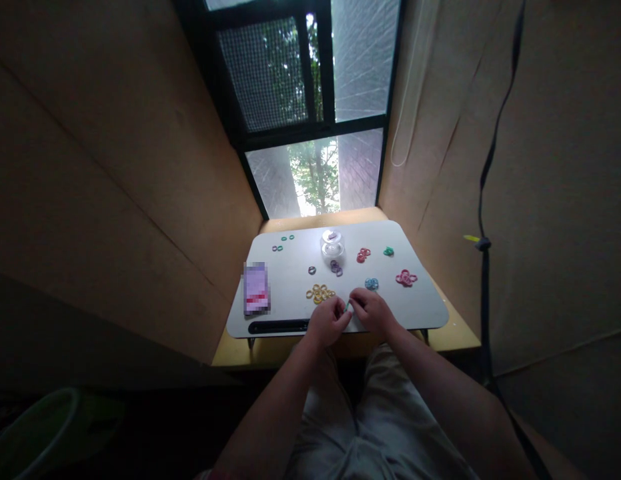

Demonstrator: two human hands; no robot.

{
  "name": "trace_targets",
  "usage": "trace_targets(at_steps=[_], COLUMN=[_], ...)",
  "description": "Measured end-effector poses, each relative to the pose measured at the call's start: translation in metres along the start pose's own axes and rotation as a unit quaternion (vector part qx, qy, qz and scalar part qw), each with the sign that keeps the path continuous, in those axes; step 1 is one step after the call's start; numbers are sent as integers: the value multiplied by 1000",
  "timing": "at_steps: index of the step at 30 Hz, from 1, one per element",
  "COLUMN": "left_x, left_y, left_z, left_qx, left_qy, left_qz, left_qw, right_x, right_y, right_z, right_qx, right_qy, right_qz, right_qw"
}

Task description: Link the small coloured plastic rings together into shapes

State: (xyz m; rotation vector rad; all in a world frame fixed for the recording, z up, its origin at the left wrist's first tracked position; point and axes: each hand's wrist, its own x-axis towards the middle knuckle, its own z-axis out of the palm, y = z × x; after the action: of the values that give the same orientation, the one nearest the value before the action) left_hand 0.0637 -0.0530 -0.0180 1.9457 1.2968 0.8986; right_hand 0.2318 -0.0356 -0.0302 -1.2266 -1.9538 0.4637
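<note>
My left hand (329, 320) and my right hand (373, 311) meet over the near edge of a white folding table, fingers pinched together. Between their fingertips is a small green hair tie (347, 306), mostly hidden by the fingers. Just beyond my left hand lie several yellow hair ties (320, 292). A blue bunch (371, 284) sits past my right hand. Farther off are purple hair ties (336, 268), a dark one (311, 271), red ones (363, 255), pink ones (406, 278) and a green bunch (388, 251).
A clear round jar (333, 247) stands toward the table's back. Several green and mauve ties (280, 248) lie at far left, above a purple, blurred flat object (256, 289). The white tabletop (285, 280) has a black slot (277, 327) in front. A dark strap (484, 293) hangs at right.
</note>
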Motion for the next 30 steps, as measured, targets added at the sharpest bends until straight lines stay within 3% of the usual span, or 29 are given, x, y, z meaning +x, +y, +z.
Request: trace_targets(at_steps=[8,30], left_x=[0,1], left_y=[-4,-1], left_z=[4,2], left_qx=[-29,-25], left_qy=[86,53], left_qz=[-25,-27], left_qw=[996,998], right_x=[1,1], right_y=[1,-3], right_z=[-1,-3], right_qx=[12,6], right_qy=[26,1], right_qz=[5,15], right_qw=[1000,1000])
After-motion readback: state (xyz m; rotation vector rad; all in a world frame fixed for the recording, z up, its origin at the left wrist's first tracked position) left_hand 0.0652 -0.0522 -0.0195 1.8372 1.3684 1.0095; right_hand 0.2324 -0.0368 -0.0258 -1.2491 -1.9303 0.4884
